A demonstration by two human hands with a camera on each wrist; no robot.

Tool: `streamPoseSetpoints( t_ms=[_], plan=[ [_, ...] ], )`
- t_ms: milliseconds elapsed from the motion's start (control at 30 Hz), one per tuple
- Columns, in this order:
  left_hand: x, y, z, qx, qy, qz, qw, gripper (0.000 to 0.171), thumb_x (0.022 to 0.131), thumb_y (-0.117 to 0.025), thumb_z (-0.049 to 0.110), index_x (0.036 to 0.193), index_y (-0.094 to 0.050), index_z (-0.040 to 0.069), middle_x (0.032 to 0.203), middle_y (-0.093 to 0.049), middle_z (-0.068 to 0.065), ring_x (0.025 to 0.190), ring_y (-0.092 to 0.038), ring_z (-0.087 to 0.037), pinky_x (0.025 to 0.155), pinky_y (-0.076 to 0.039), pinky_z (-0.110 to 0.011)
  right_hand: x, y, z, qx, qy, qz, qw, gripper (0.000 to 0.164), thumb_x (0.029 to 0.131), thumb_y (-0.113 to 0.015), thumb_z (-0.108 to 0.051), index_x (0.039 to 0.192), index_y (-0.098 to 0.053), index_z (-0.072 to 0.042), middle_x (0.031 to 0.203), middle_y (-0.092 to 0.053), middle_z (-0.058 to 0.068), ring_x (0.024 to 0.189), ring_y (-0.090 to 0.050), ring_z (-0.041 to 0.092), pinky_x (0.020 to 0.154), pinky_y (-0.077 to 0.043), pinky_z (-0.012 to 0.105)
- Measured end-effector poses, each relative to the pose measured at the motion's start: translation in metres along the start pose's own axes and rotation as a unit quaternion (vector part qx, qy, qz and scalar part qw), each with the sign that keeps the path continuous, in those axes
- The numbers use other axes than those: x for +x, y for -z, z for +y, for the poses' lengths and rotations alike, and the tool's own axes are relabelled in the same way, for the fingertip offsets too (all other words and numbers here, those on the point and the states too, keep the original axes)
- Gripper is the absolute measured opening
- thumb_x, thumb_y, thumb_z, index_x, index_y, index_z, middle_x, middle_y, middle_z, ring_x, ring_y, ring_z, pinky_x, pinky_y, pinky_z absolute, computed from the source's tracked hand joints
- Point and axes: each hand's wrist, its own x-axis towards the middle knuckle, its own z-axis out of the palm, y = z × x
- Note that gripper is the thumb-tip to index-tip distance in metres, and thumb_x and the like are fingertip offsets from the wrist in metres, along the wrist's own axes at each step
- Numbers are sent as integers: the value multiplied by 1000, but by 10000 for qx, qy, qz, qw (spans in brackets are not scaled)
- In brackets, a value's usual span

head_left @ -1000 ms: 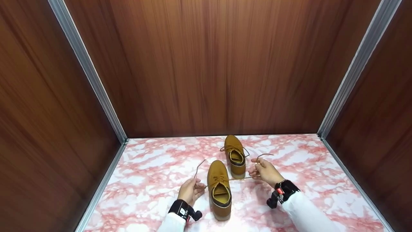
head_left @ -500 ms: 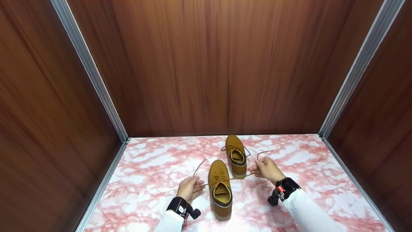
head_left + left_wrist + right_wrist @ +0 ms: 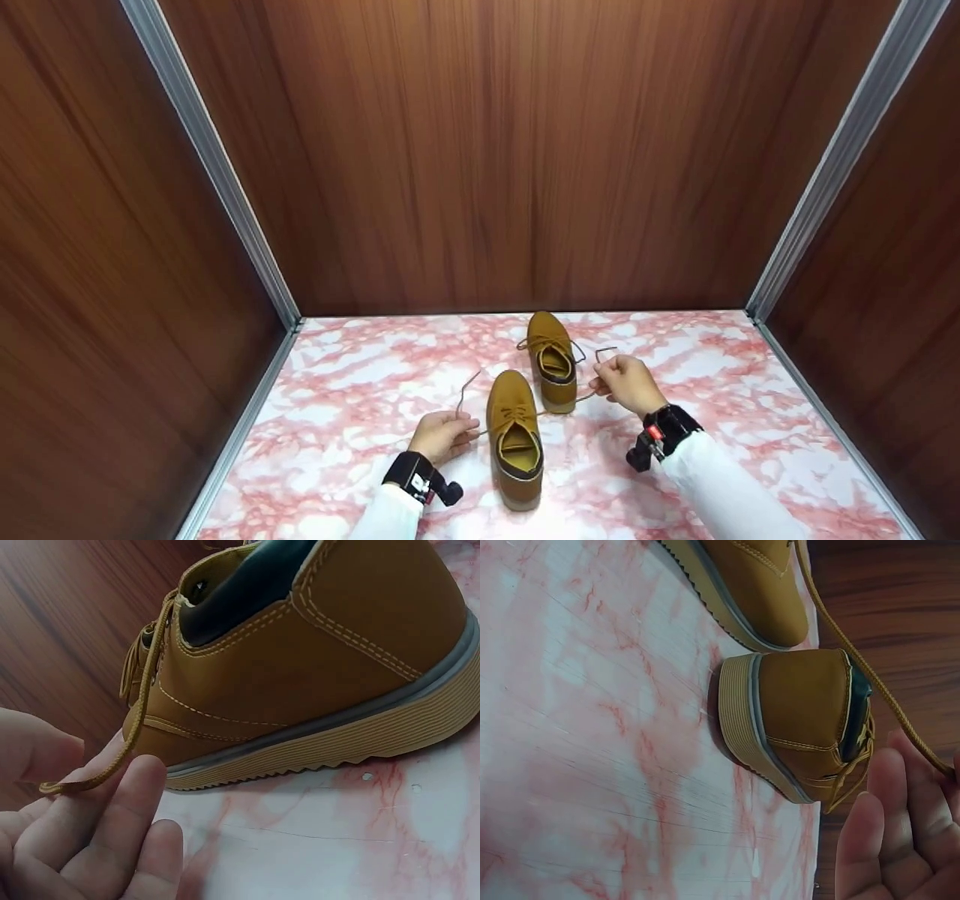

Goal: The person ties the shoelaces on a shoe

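Note:
Between the hands stands the nearer tan shoe [image 3: 512, 397], toe pointing away, its lace ends drawn out to both sides. On its left, my left hand [image 3: 444, 436] pinches one lace end [image 3: 142, 712] between thumb and fingers, with the tip sticking up past the hand. Off to the right and a little farther away, my right hand [image 3: 628, 384] pinches the other lace end [image 3: 855, 656], whose bent tip pokes out above the fingers. The left lace hangs in a loose curve in the left wrist view. Part of the right thumb is cut off in the right wrist view.
Just beyond, to the right, stands the second tan shoe [image 3: 546, 330], its lace tied in a bow. Both shoes rest on a pink-and-white marbled surface [image 3: 337, 435]. Brown wood-look panels [image 3: 480, 165] with grey metal corner strips [image 3: 225, 172] enclose it at the back and sides.
My right hand has risen slightly and shifted a little to the right, its lace now sagging more. My left hand has barely moved. The shoes stay in place.

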Motion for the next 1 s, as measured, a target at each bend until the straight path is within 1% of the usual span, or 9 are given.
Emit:
streamPoseSetpoints(
  t_ms=[133,233,333,433,600,733,833,933,1000],
  plan=[
    [-2,-1,4,445,-169,42,9989,24,91,-63,15,103,-66,-6,102,-74,-18,88,-73,-18,86,-58,-42,2,3,-4,-331,194,91,9992,24,98,-57,-25,91,-60,-2,79,-75,8,68,-70,16,58,-55,28],
    [-1,-3,7,833,-357,195,9957,24,92,-60,15,98,-69,-6,104,-73,-21,89,-74,-18,80,-60,-40,3,5,-9,-632,386,165,9971,23,97,-58,-24,87,-63,-4,77,-74,7,68,-68,19,56,-53,26],
    [-1,-5,10,1063,-421,449,9924,23,92,-62,17,94,-73,-3,97,-75,-19,83,-75,-17,73,-61,-38,4,6,-15,-928,571,217,9938,23,96,-59,-25,86,-65,-5,75,-73,6,68,-67,21,56,-51,24],
    [-2,-8,13,1284,-497,665,9882,23,92,-63,19,90,-74,-1,88,-76,-14,76,-74,-15,67,-61,-36,5,6,-21,-1129,749,230,9905,23,96,-60,-25,87,-66,-4,75,-74,6,69,-67,21,59,-49,24],
    [-3,-11,17,1663,-656,875,9800,23,91,-65,21,85,-75,1,79,-76,-10,69,-73,-13,63,-60,-35,7,3,-32,-1251,993,225,9869,21,94,-62,-23,84,-67,-4,75,-73,8,67,-66,18,59,-47,24],
    [-4,-14,19,1878,-787,920,9747,23,90,-67,22,82,-76,3,76,-76,-9,66,-73,-13,58,-58,-27,8,-1,-39,-1277,1095,177,9856,22,94,-62,-22,82,-67,-4,76,-73,13,65,-63,15,58,-45,23],
    [-4,-15,19,2013,-773,949,9719,23,89,-69,25,79,-76,5,73,-75,-7,64,-72,-13,53,-54,-23,8,-4,-44,-1263,1136,132,9854,24,94,-62,-22,82,-67,-2,77,-72,16,66,-64,18,57,-44,23],
    [-3,-16,18,2106,-767,977,9696,24,87,-71,29,78,-76,8,70,-75,-6,62,-71,-12,51,-52,-23,8,-8,-50,-1256,1191,116,9848,25,94,-62,-23,82,-67,-2,74,-72,13,65,-65,19,57,-45,24],
    [-2,-17,18,2130,-771,987,9690,24,86,-72,30,78,-76,8,70,-75,-5,62,-70,-11,51,-52,-23,8,-10,-52,-1293,1245,124,9837,24,93,-63,-22,81,-67,-2,70,-71,9,63,-63,16,57,-45,24]
  ],
)
